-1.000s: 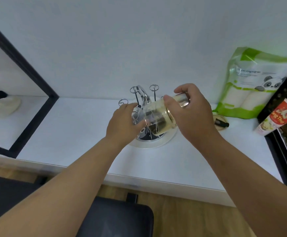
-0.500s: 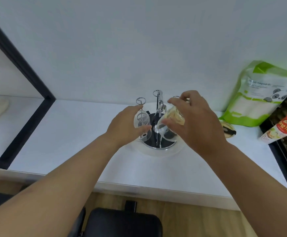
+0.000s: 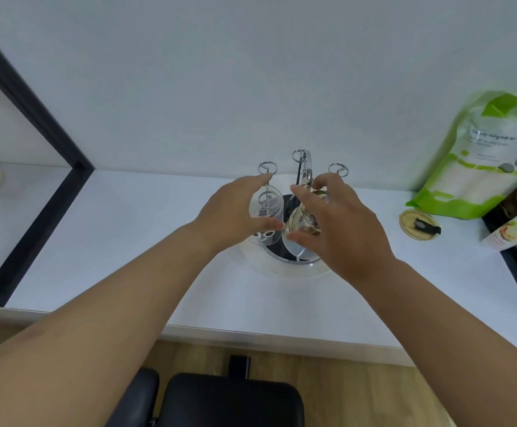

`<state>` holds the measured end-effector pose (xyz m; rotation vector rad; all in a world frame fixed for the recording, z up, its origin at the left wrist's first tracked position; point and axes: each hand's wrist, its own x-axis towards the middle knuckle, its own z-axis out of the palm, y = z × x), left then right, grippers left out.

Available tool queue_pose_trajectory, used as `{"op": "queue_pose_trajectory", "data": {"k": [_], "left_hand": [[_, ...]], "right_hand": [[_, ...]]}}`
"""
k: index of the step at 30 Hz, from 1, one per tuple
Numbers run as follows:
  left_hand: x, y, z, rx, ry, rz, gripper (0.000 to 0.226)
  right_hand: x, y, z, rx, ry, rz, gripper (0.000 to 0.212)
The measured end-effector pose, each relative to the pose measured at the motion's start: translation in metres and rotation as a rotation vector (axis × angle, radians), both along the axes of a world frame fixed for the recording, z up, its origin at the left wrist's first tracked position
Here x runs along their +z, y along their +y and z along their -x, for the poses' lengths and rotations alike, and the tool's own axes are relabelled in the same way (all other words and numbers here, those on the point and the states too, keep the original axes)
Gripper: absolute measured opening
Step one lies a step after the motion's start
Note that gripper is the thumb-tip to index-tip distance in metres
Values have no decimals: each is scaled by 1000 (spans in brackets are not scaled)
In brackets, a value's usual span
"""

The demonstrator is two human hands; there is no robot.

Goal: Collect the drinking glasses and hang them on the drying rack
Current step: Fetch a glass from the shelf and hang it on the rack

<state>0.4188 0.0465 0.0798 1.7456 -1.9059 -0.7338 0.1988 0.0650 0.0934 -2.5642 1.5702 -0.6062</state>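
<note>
Head view: left hand (image 3: 235, 208) and right hand (image 3: 334, 223) each clamp glass over rack (image 3: 300, 167) prongs; glasses could clink, chip.

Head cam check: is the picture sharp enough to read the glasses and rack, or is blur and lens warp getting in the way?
Head view: soft, even light; the rack prongs read clearly; the green bag smears at the right edge; wide-angle warp bends the counter edge; the glass in the right hand is see-through, outline faint.
</note>
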Motion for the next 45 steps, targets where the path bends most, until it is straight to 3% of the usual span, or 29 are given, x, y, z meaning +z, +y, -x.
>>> {"op": "queue_pose_trajectory", "data": {"k": [14,31,40,45], "left_hand": [[-4,-7,1,-48,-36,26,102],[0,-1,10,-88,-132,110,71],[1,-11,6,-65,-256,137,70],[10,-4,5,47,-135,169,45]], "right_hand": [[-14,-1,-11,-27,91,-53,121],[-5,-1,-18,-27,175,-149,129],[16,4,-2,32,102,-194,132],[23,8,13,48,69,-187,127]]}}
